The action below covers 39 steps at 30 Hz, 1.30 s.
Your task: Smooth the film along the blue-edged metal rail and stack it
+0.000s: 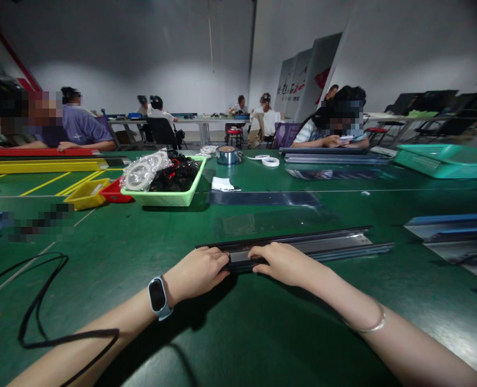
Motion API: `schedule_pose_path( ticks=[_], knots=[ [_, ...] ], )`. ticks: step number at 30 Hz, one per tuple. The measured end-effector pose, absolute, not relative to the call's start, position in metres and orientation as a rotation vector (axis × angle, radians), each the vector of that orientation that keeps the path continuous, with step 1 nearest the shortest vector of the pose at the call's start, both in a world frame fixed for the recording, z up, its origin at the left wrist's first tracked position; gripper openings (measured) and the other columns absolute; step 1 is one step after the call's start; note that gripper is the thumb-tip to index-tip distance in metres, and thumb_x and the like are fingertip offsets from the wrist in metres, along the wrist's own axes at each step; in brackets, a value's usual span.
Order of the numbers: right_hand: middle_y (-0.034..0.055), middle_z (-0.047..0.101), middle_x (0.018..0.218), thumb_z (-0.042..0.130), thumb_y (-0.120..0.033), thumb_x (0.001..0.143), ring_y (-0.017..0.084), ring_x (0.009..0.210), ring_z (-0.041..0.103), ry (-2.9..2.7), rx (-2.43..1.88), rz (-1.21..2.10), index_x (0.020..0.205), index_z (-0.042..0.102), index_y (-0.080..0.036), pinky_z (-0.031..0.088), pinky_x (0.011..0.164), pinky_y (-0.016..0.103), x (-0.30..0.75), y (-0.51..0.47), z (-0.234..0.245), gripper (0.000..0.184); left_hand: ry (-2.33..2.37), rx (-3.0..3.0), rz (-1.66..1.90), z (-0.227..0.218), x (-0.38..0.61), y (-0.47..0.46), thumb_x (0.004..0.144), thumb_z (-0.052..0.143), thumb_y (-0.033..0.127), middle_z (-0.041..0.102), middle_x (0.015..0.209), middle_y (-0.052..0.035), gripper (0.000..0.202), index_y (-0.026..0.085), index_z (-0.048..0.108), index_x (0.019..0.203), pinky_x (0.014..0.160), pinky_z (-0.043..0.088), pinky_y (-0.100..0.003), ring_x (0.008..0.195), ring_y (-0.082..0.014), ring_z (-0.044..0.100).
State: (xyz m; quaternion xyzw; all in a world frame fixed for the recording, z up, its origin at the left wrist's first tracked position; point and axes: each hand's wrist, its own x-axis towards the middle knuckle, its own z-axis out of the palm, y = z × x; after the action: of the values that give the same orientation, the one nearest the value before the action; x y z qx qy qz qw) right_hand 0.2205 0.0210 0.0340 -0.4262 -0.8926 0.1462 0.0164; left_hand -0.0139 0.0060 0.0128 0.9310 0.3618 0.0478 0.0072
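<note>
A long grey metal strip (327,244) with a dark edge lies across the green table (238,333) in front of me. My left hand (198,271) rests on its left end, fingers curled and pressed on the strip. My right hand (280,262) sits just beside it on the same strip, fingers curled down over its near edge. The two hands are a few centimetres apart. A smartwatch is on my left wrist and a thin bangle on my right.
A green basket (169,196) with tape rolls and black parts stands at centre left, beside yellow and red trays. A black cord (40,317) loops at left. More strips (456,231) lie at right, a teal basket (443,161) beyond. Several people sit at the far tables.
</note>
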Motion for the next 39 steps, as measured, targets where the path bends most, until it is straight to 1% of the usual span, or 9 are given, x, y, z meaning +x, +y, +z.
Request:
schedule_pose_path(
  ticks=[2,5,8,10,13,22,26,33,39],
  knots=[
    [0.0066,0.069,0.098,0.059,-0.039,0.083,0.025,0.088,0.065,-2.748,-1.265,0.436,0.109,0.061,-0.022,0.046,0.072,0.032,0.217,0.018,0.033,0.032,1.133,2.909,0.153,0.012,-0.014,0.006,0.091,0.045,0.031,0.064,0.098,-0.007,0.023,0.016,0.056,0.105,0.087,0.048,-0.036,0.093,-0.0207,0.06],
    [0.0084,0.066,0.109,0.058,-0.041,0.083,0.025,0.099,0.062,-2.696,-1.144,0.429,0.119,0.056,-0.021,0.045,0.084,0.033,0.208,0.012,0.03,0.042,1.129,2.905,0.151,0.011,-0.014,0.007,0.09,0.047,0.03,0.063,0.098,-0.0069,0.022,0.016,0.056,0.104,0.087,0.047,-0.035,0.093,-0.0202,0.06],
    [0.0084,0.066,0.11,0.056,-0.038,0.085,0.024,0.101,0.061,-2.713,-1.12,0.49,0.118,0.057,-0.021,0.044,0.087,0.033,0.201,0.01,0.026,0.037,1.127,2.893,0.157,0.011,-0.014,0.007,0.09,0.047,0.028,0.063,0.096,-0.0068,0.021,0.016,0.056,0.104,0.087,0.047,-0.034,0.093,-0.0197,0.06],
    [0.0078,0.067,0.107,0.053,-0.035,0.087,0.023,0.099,0.062,-2.725,-1.162,0.526,0.115,0.06,-0.022,0.044,0.086,0.032,0.2,0.011,0.024,0.031,1.121,2.884,0.164,0.012,-0.014,0.007,0.09,0.046,0.028,0.063,0.095,-0.0067,0.02,0.016,0.056,0.103,0.087,0.047,-0.034,0.093,-0.0195,0.06],
    [0.0077,0.068,0.105,0.049,-0.032,0.09,0.023,0.098,0.063,-2.718,-1.234,0.54,0.113,0.061,-0.023,0.045,0.084,0.032,0.2,0.012,0.024,0.027,1.111,2.884,0.17,0.013,-0.013,0.006,0.09,0.047,0.028,0.063,0.096,-0.0072,0.02,0.016,0.056,0.103,0.087,0.046,-0.034,0.094,-0.0197,0.06],
    [0.0071,0.069,0.103,0.051,-0.032,0.089,0.023,0.097,0.063,-2.708,-1.297,0.549,0.109,0.063,-0.023,0.044,0.083,0.031,0.203,0.013,0.03,0.025,1.107,2.895,0.164,0.012,-0.014,0.006,0.09,0.048,0.029,0.063,0.096,-0.0075,0.02,0.015,0.056,0.103,0.088,0.046,-0.034,0.095,-0.0198,0.06],
    [0.0069,0.069,0.1,0.052,-0.032,0.088,0.023,0.092,0.064,-2.732,-1.293,0.533,0.109,0.063,-0.023,0.045,0.077,0.03,0.209,0.017,0.03,0.025,1.115,2.912,0.166,0.011,-0.015,0.007,0.09,0.048,0.029,0.064,0.096,-0.0078,0.02,0.015,0.056,0.1,0.086,0.047,-0.035,0.093,-0.0203,0.061],
    [0.0056,0.07,0.095,0.052,-0.034,0.088,0.023,0.084,0.065,-2.75,-1.332,0.499,0.105,0.063,-0.024,0.044,0.068,0.028,0.216,0.022,0.028,0.023,1.126,2.938,0.15,0.011,-0.016,0.007,0.092,0.044,0.033,0.064,0.096,-0.0077,0.024,0.015,0.056,0.103,0.084,0.048,-0.037,0.091,-0.0214,0.061],
    [0.0065,0.07,0.095,0.052,-0.033,0.088,0.023,0.084,0.065,-2.763,-1.346,0.487,0.106,0.062,-0.022,0.044,0.067,0.028,0.215,0.02,0.03,0.023,1.116,2.941,0.181,0.01,-0.016,0.007,0.092,0.044,0.033,0.064,0.096,-0.0079,0.024,0.015,0.055,0.103,0.084,0.047,-0.036,0.091,-0.021,0.061]
  ],
)
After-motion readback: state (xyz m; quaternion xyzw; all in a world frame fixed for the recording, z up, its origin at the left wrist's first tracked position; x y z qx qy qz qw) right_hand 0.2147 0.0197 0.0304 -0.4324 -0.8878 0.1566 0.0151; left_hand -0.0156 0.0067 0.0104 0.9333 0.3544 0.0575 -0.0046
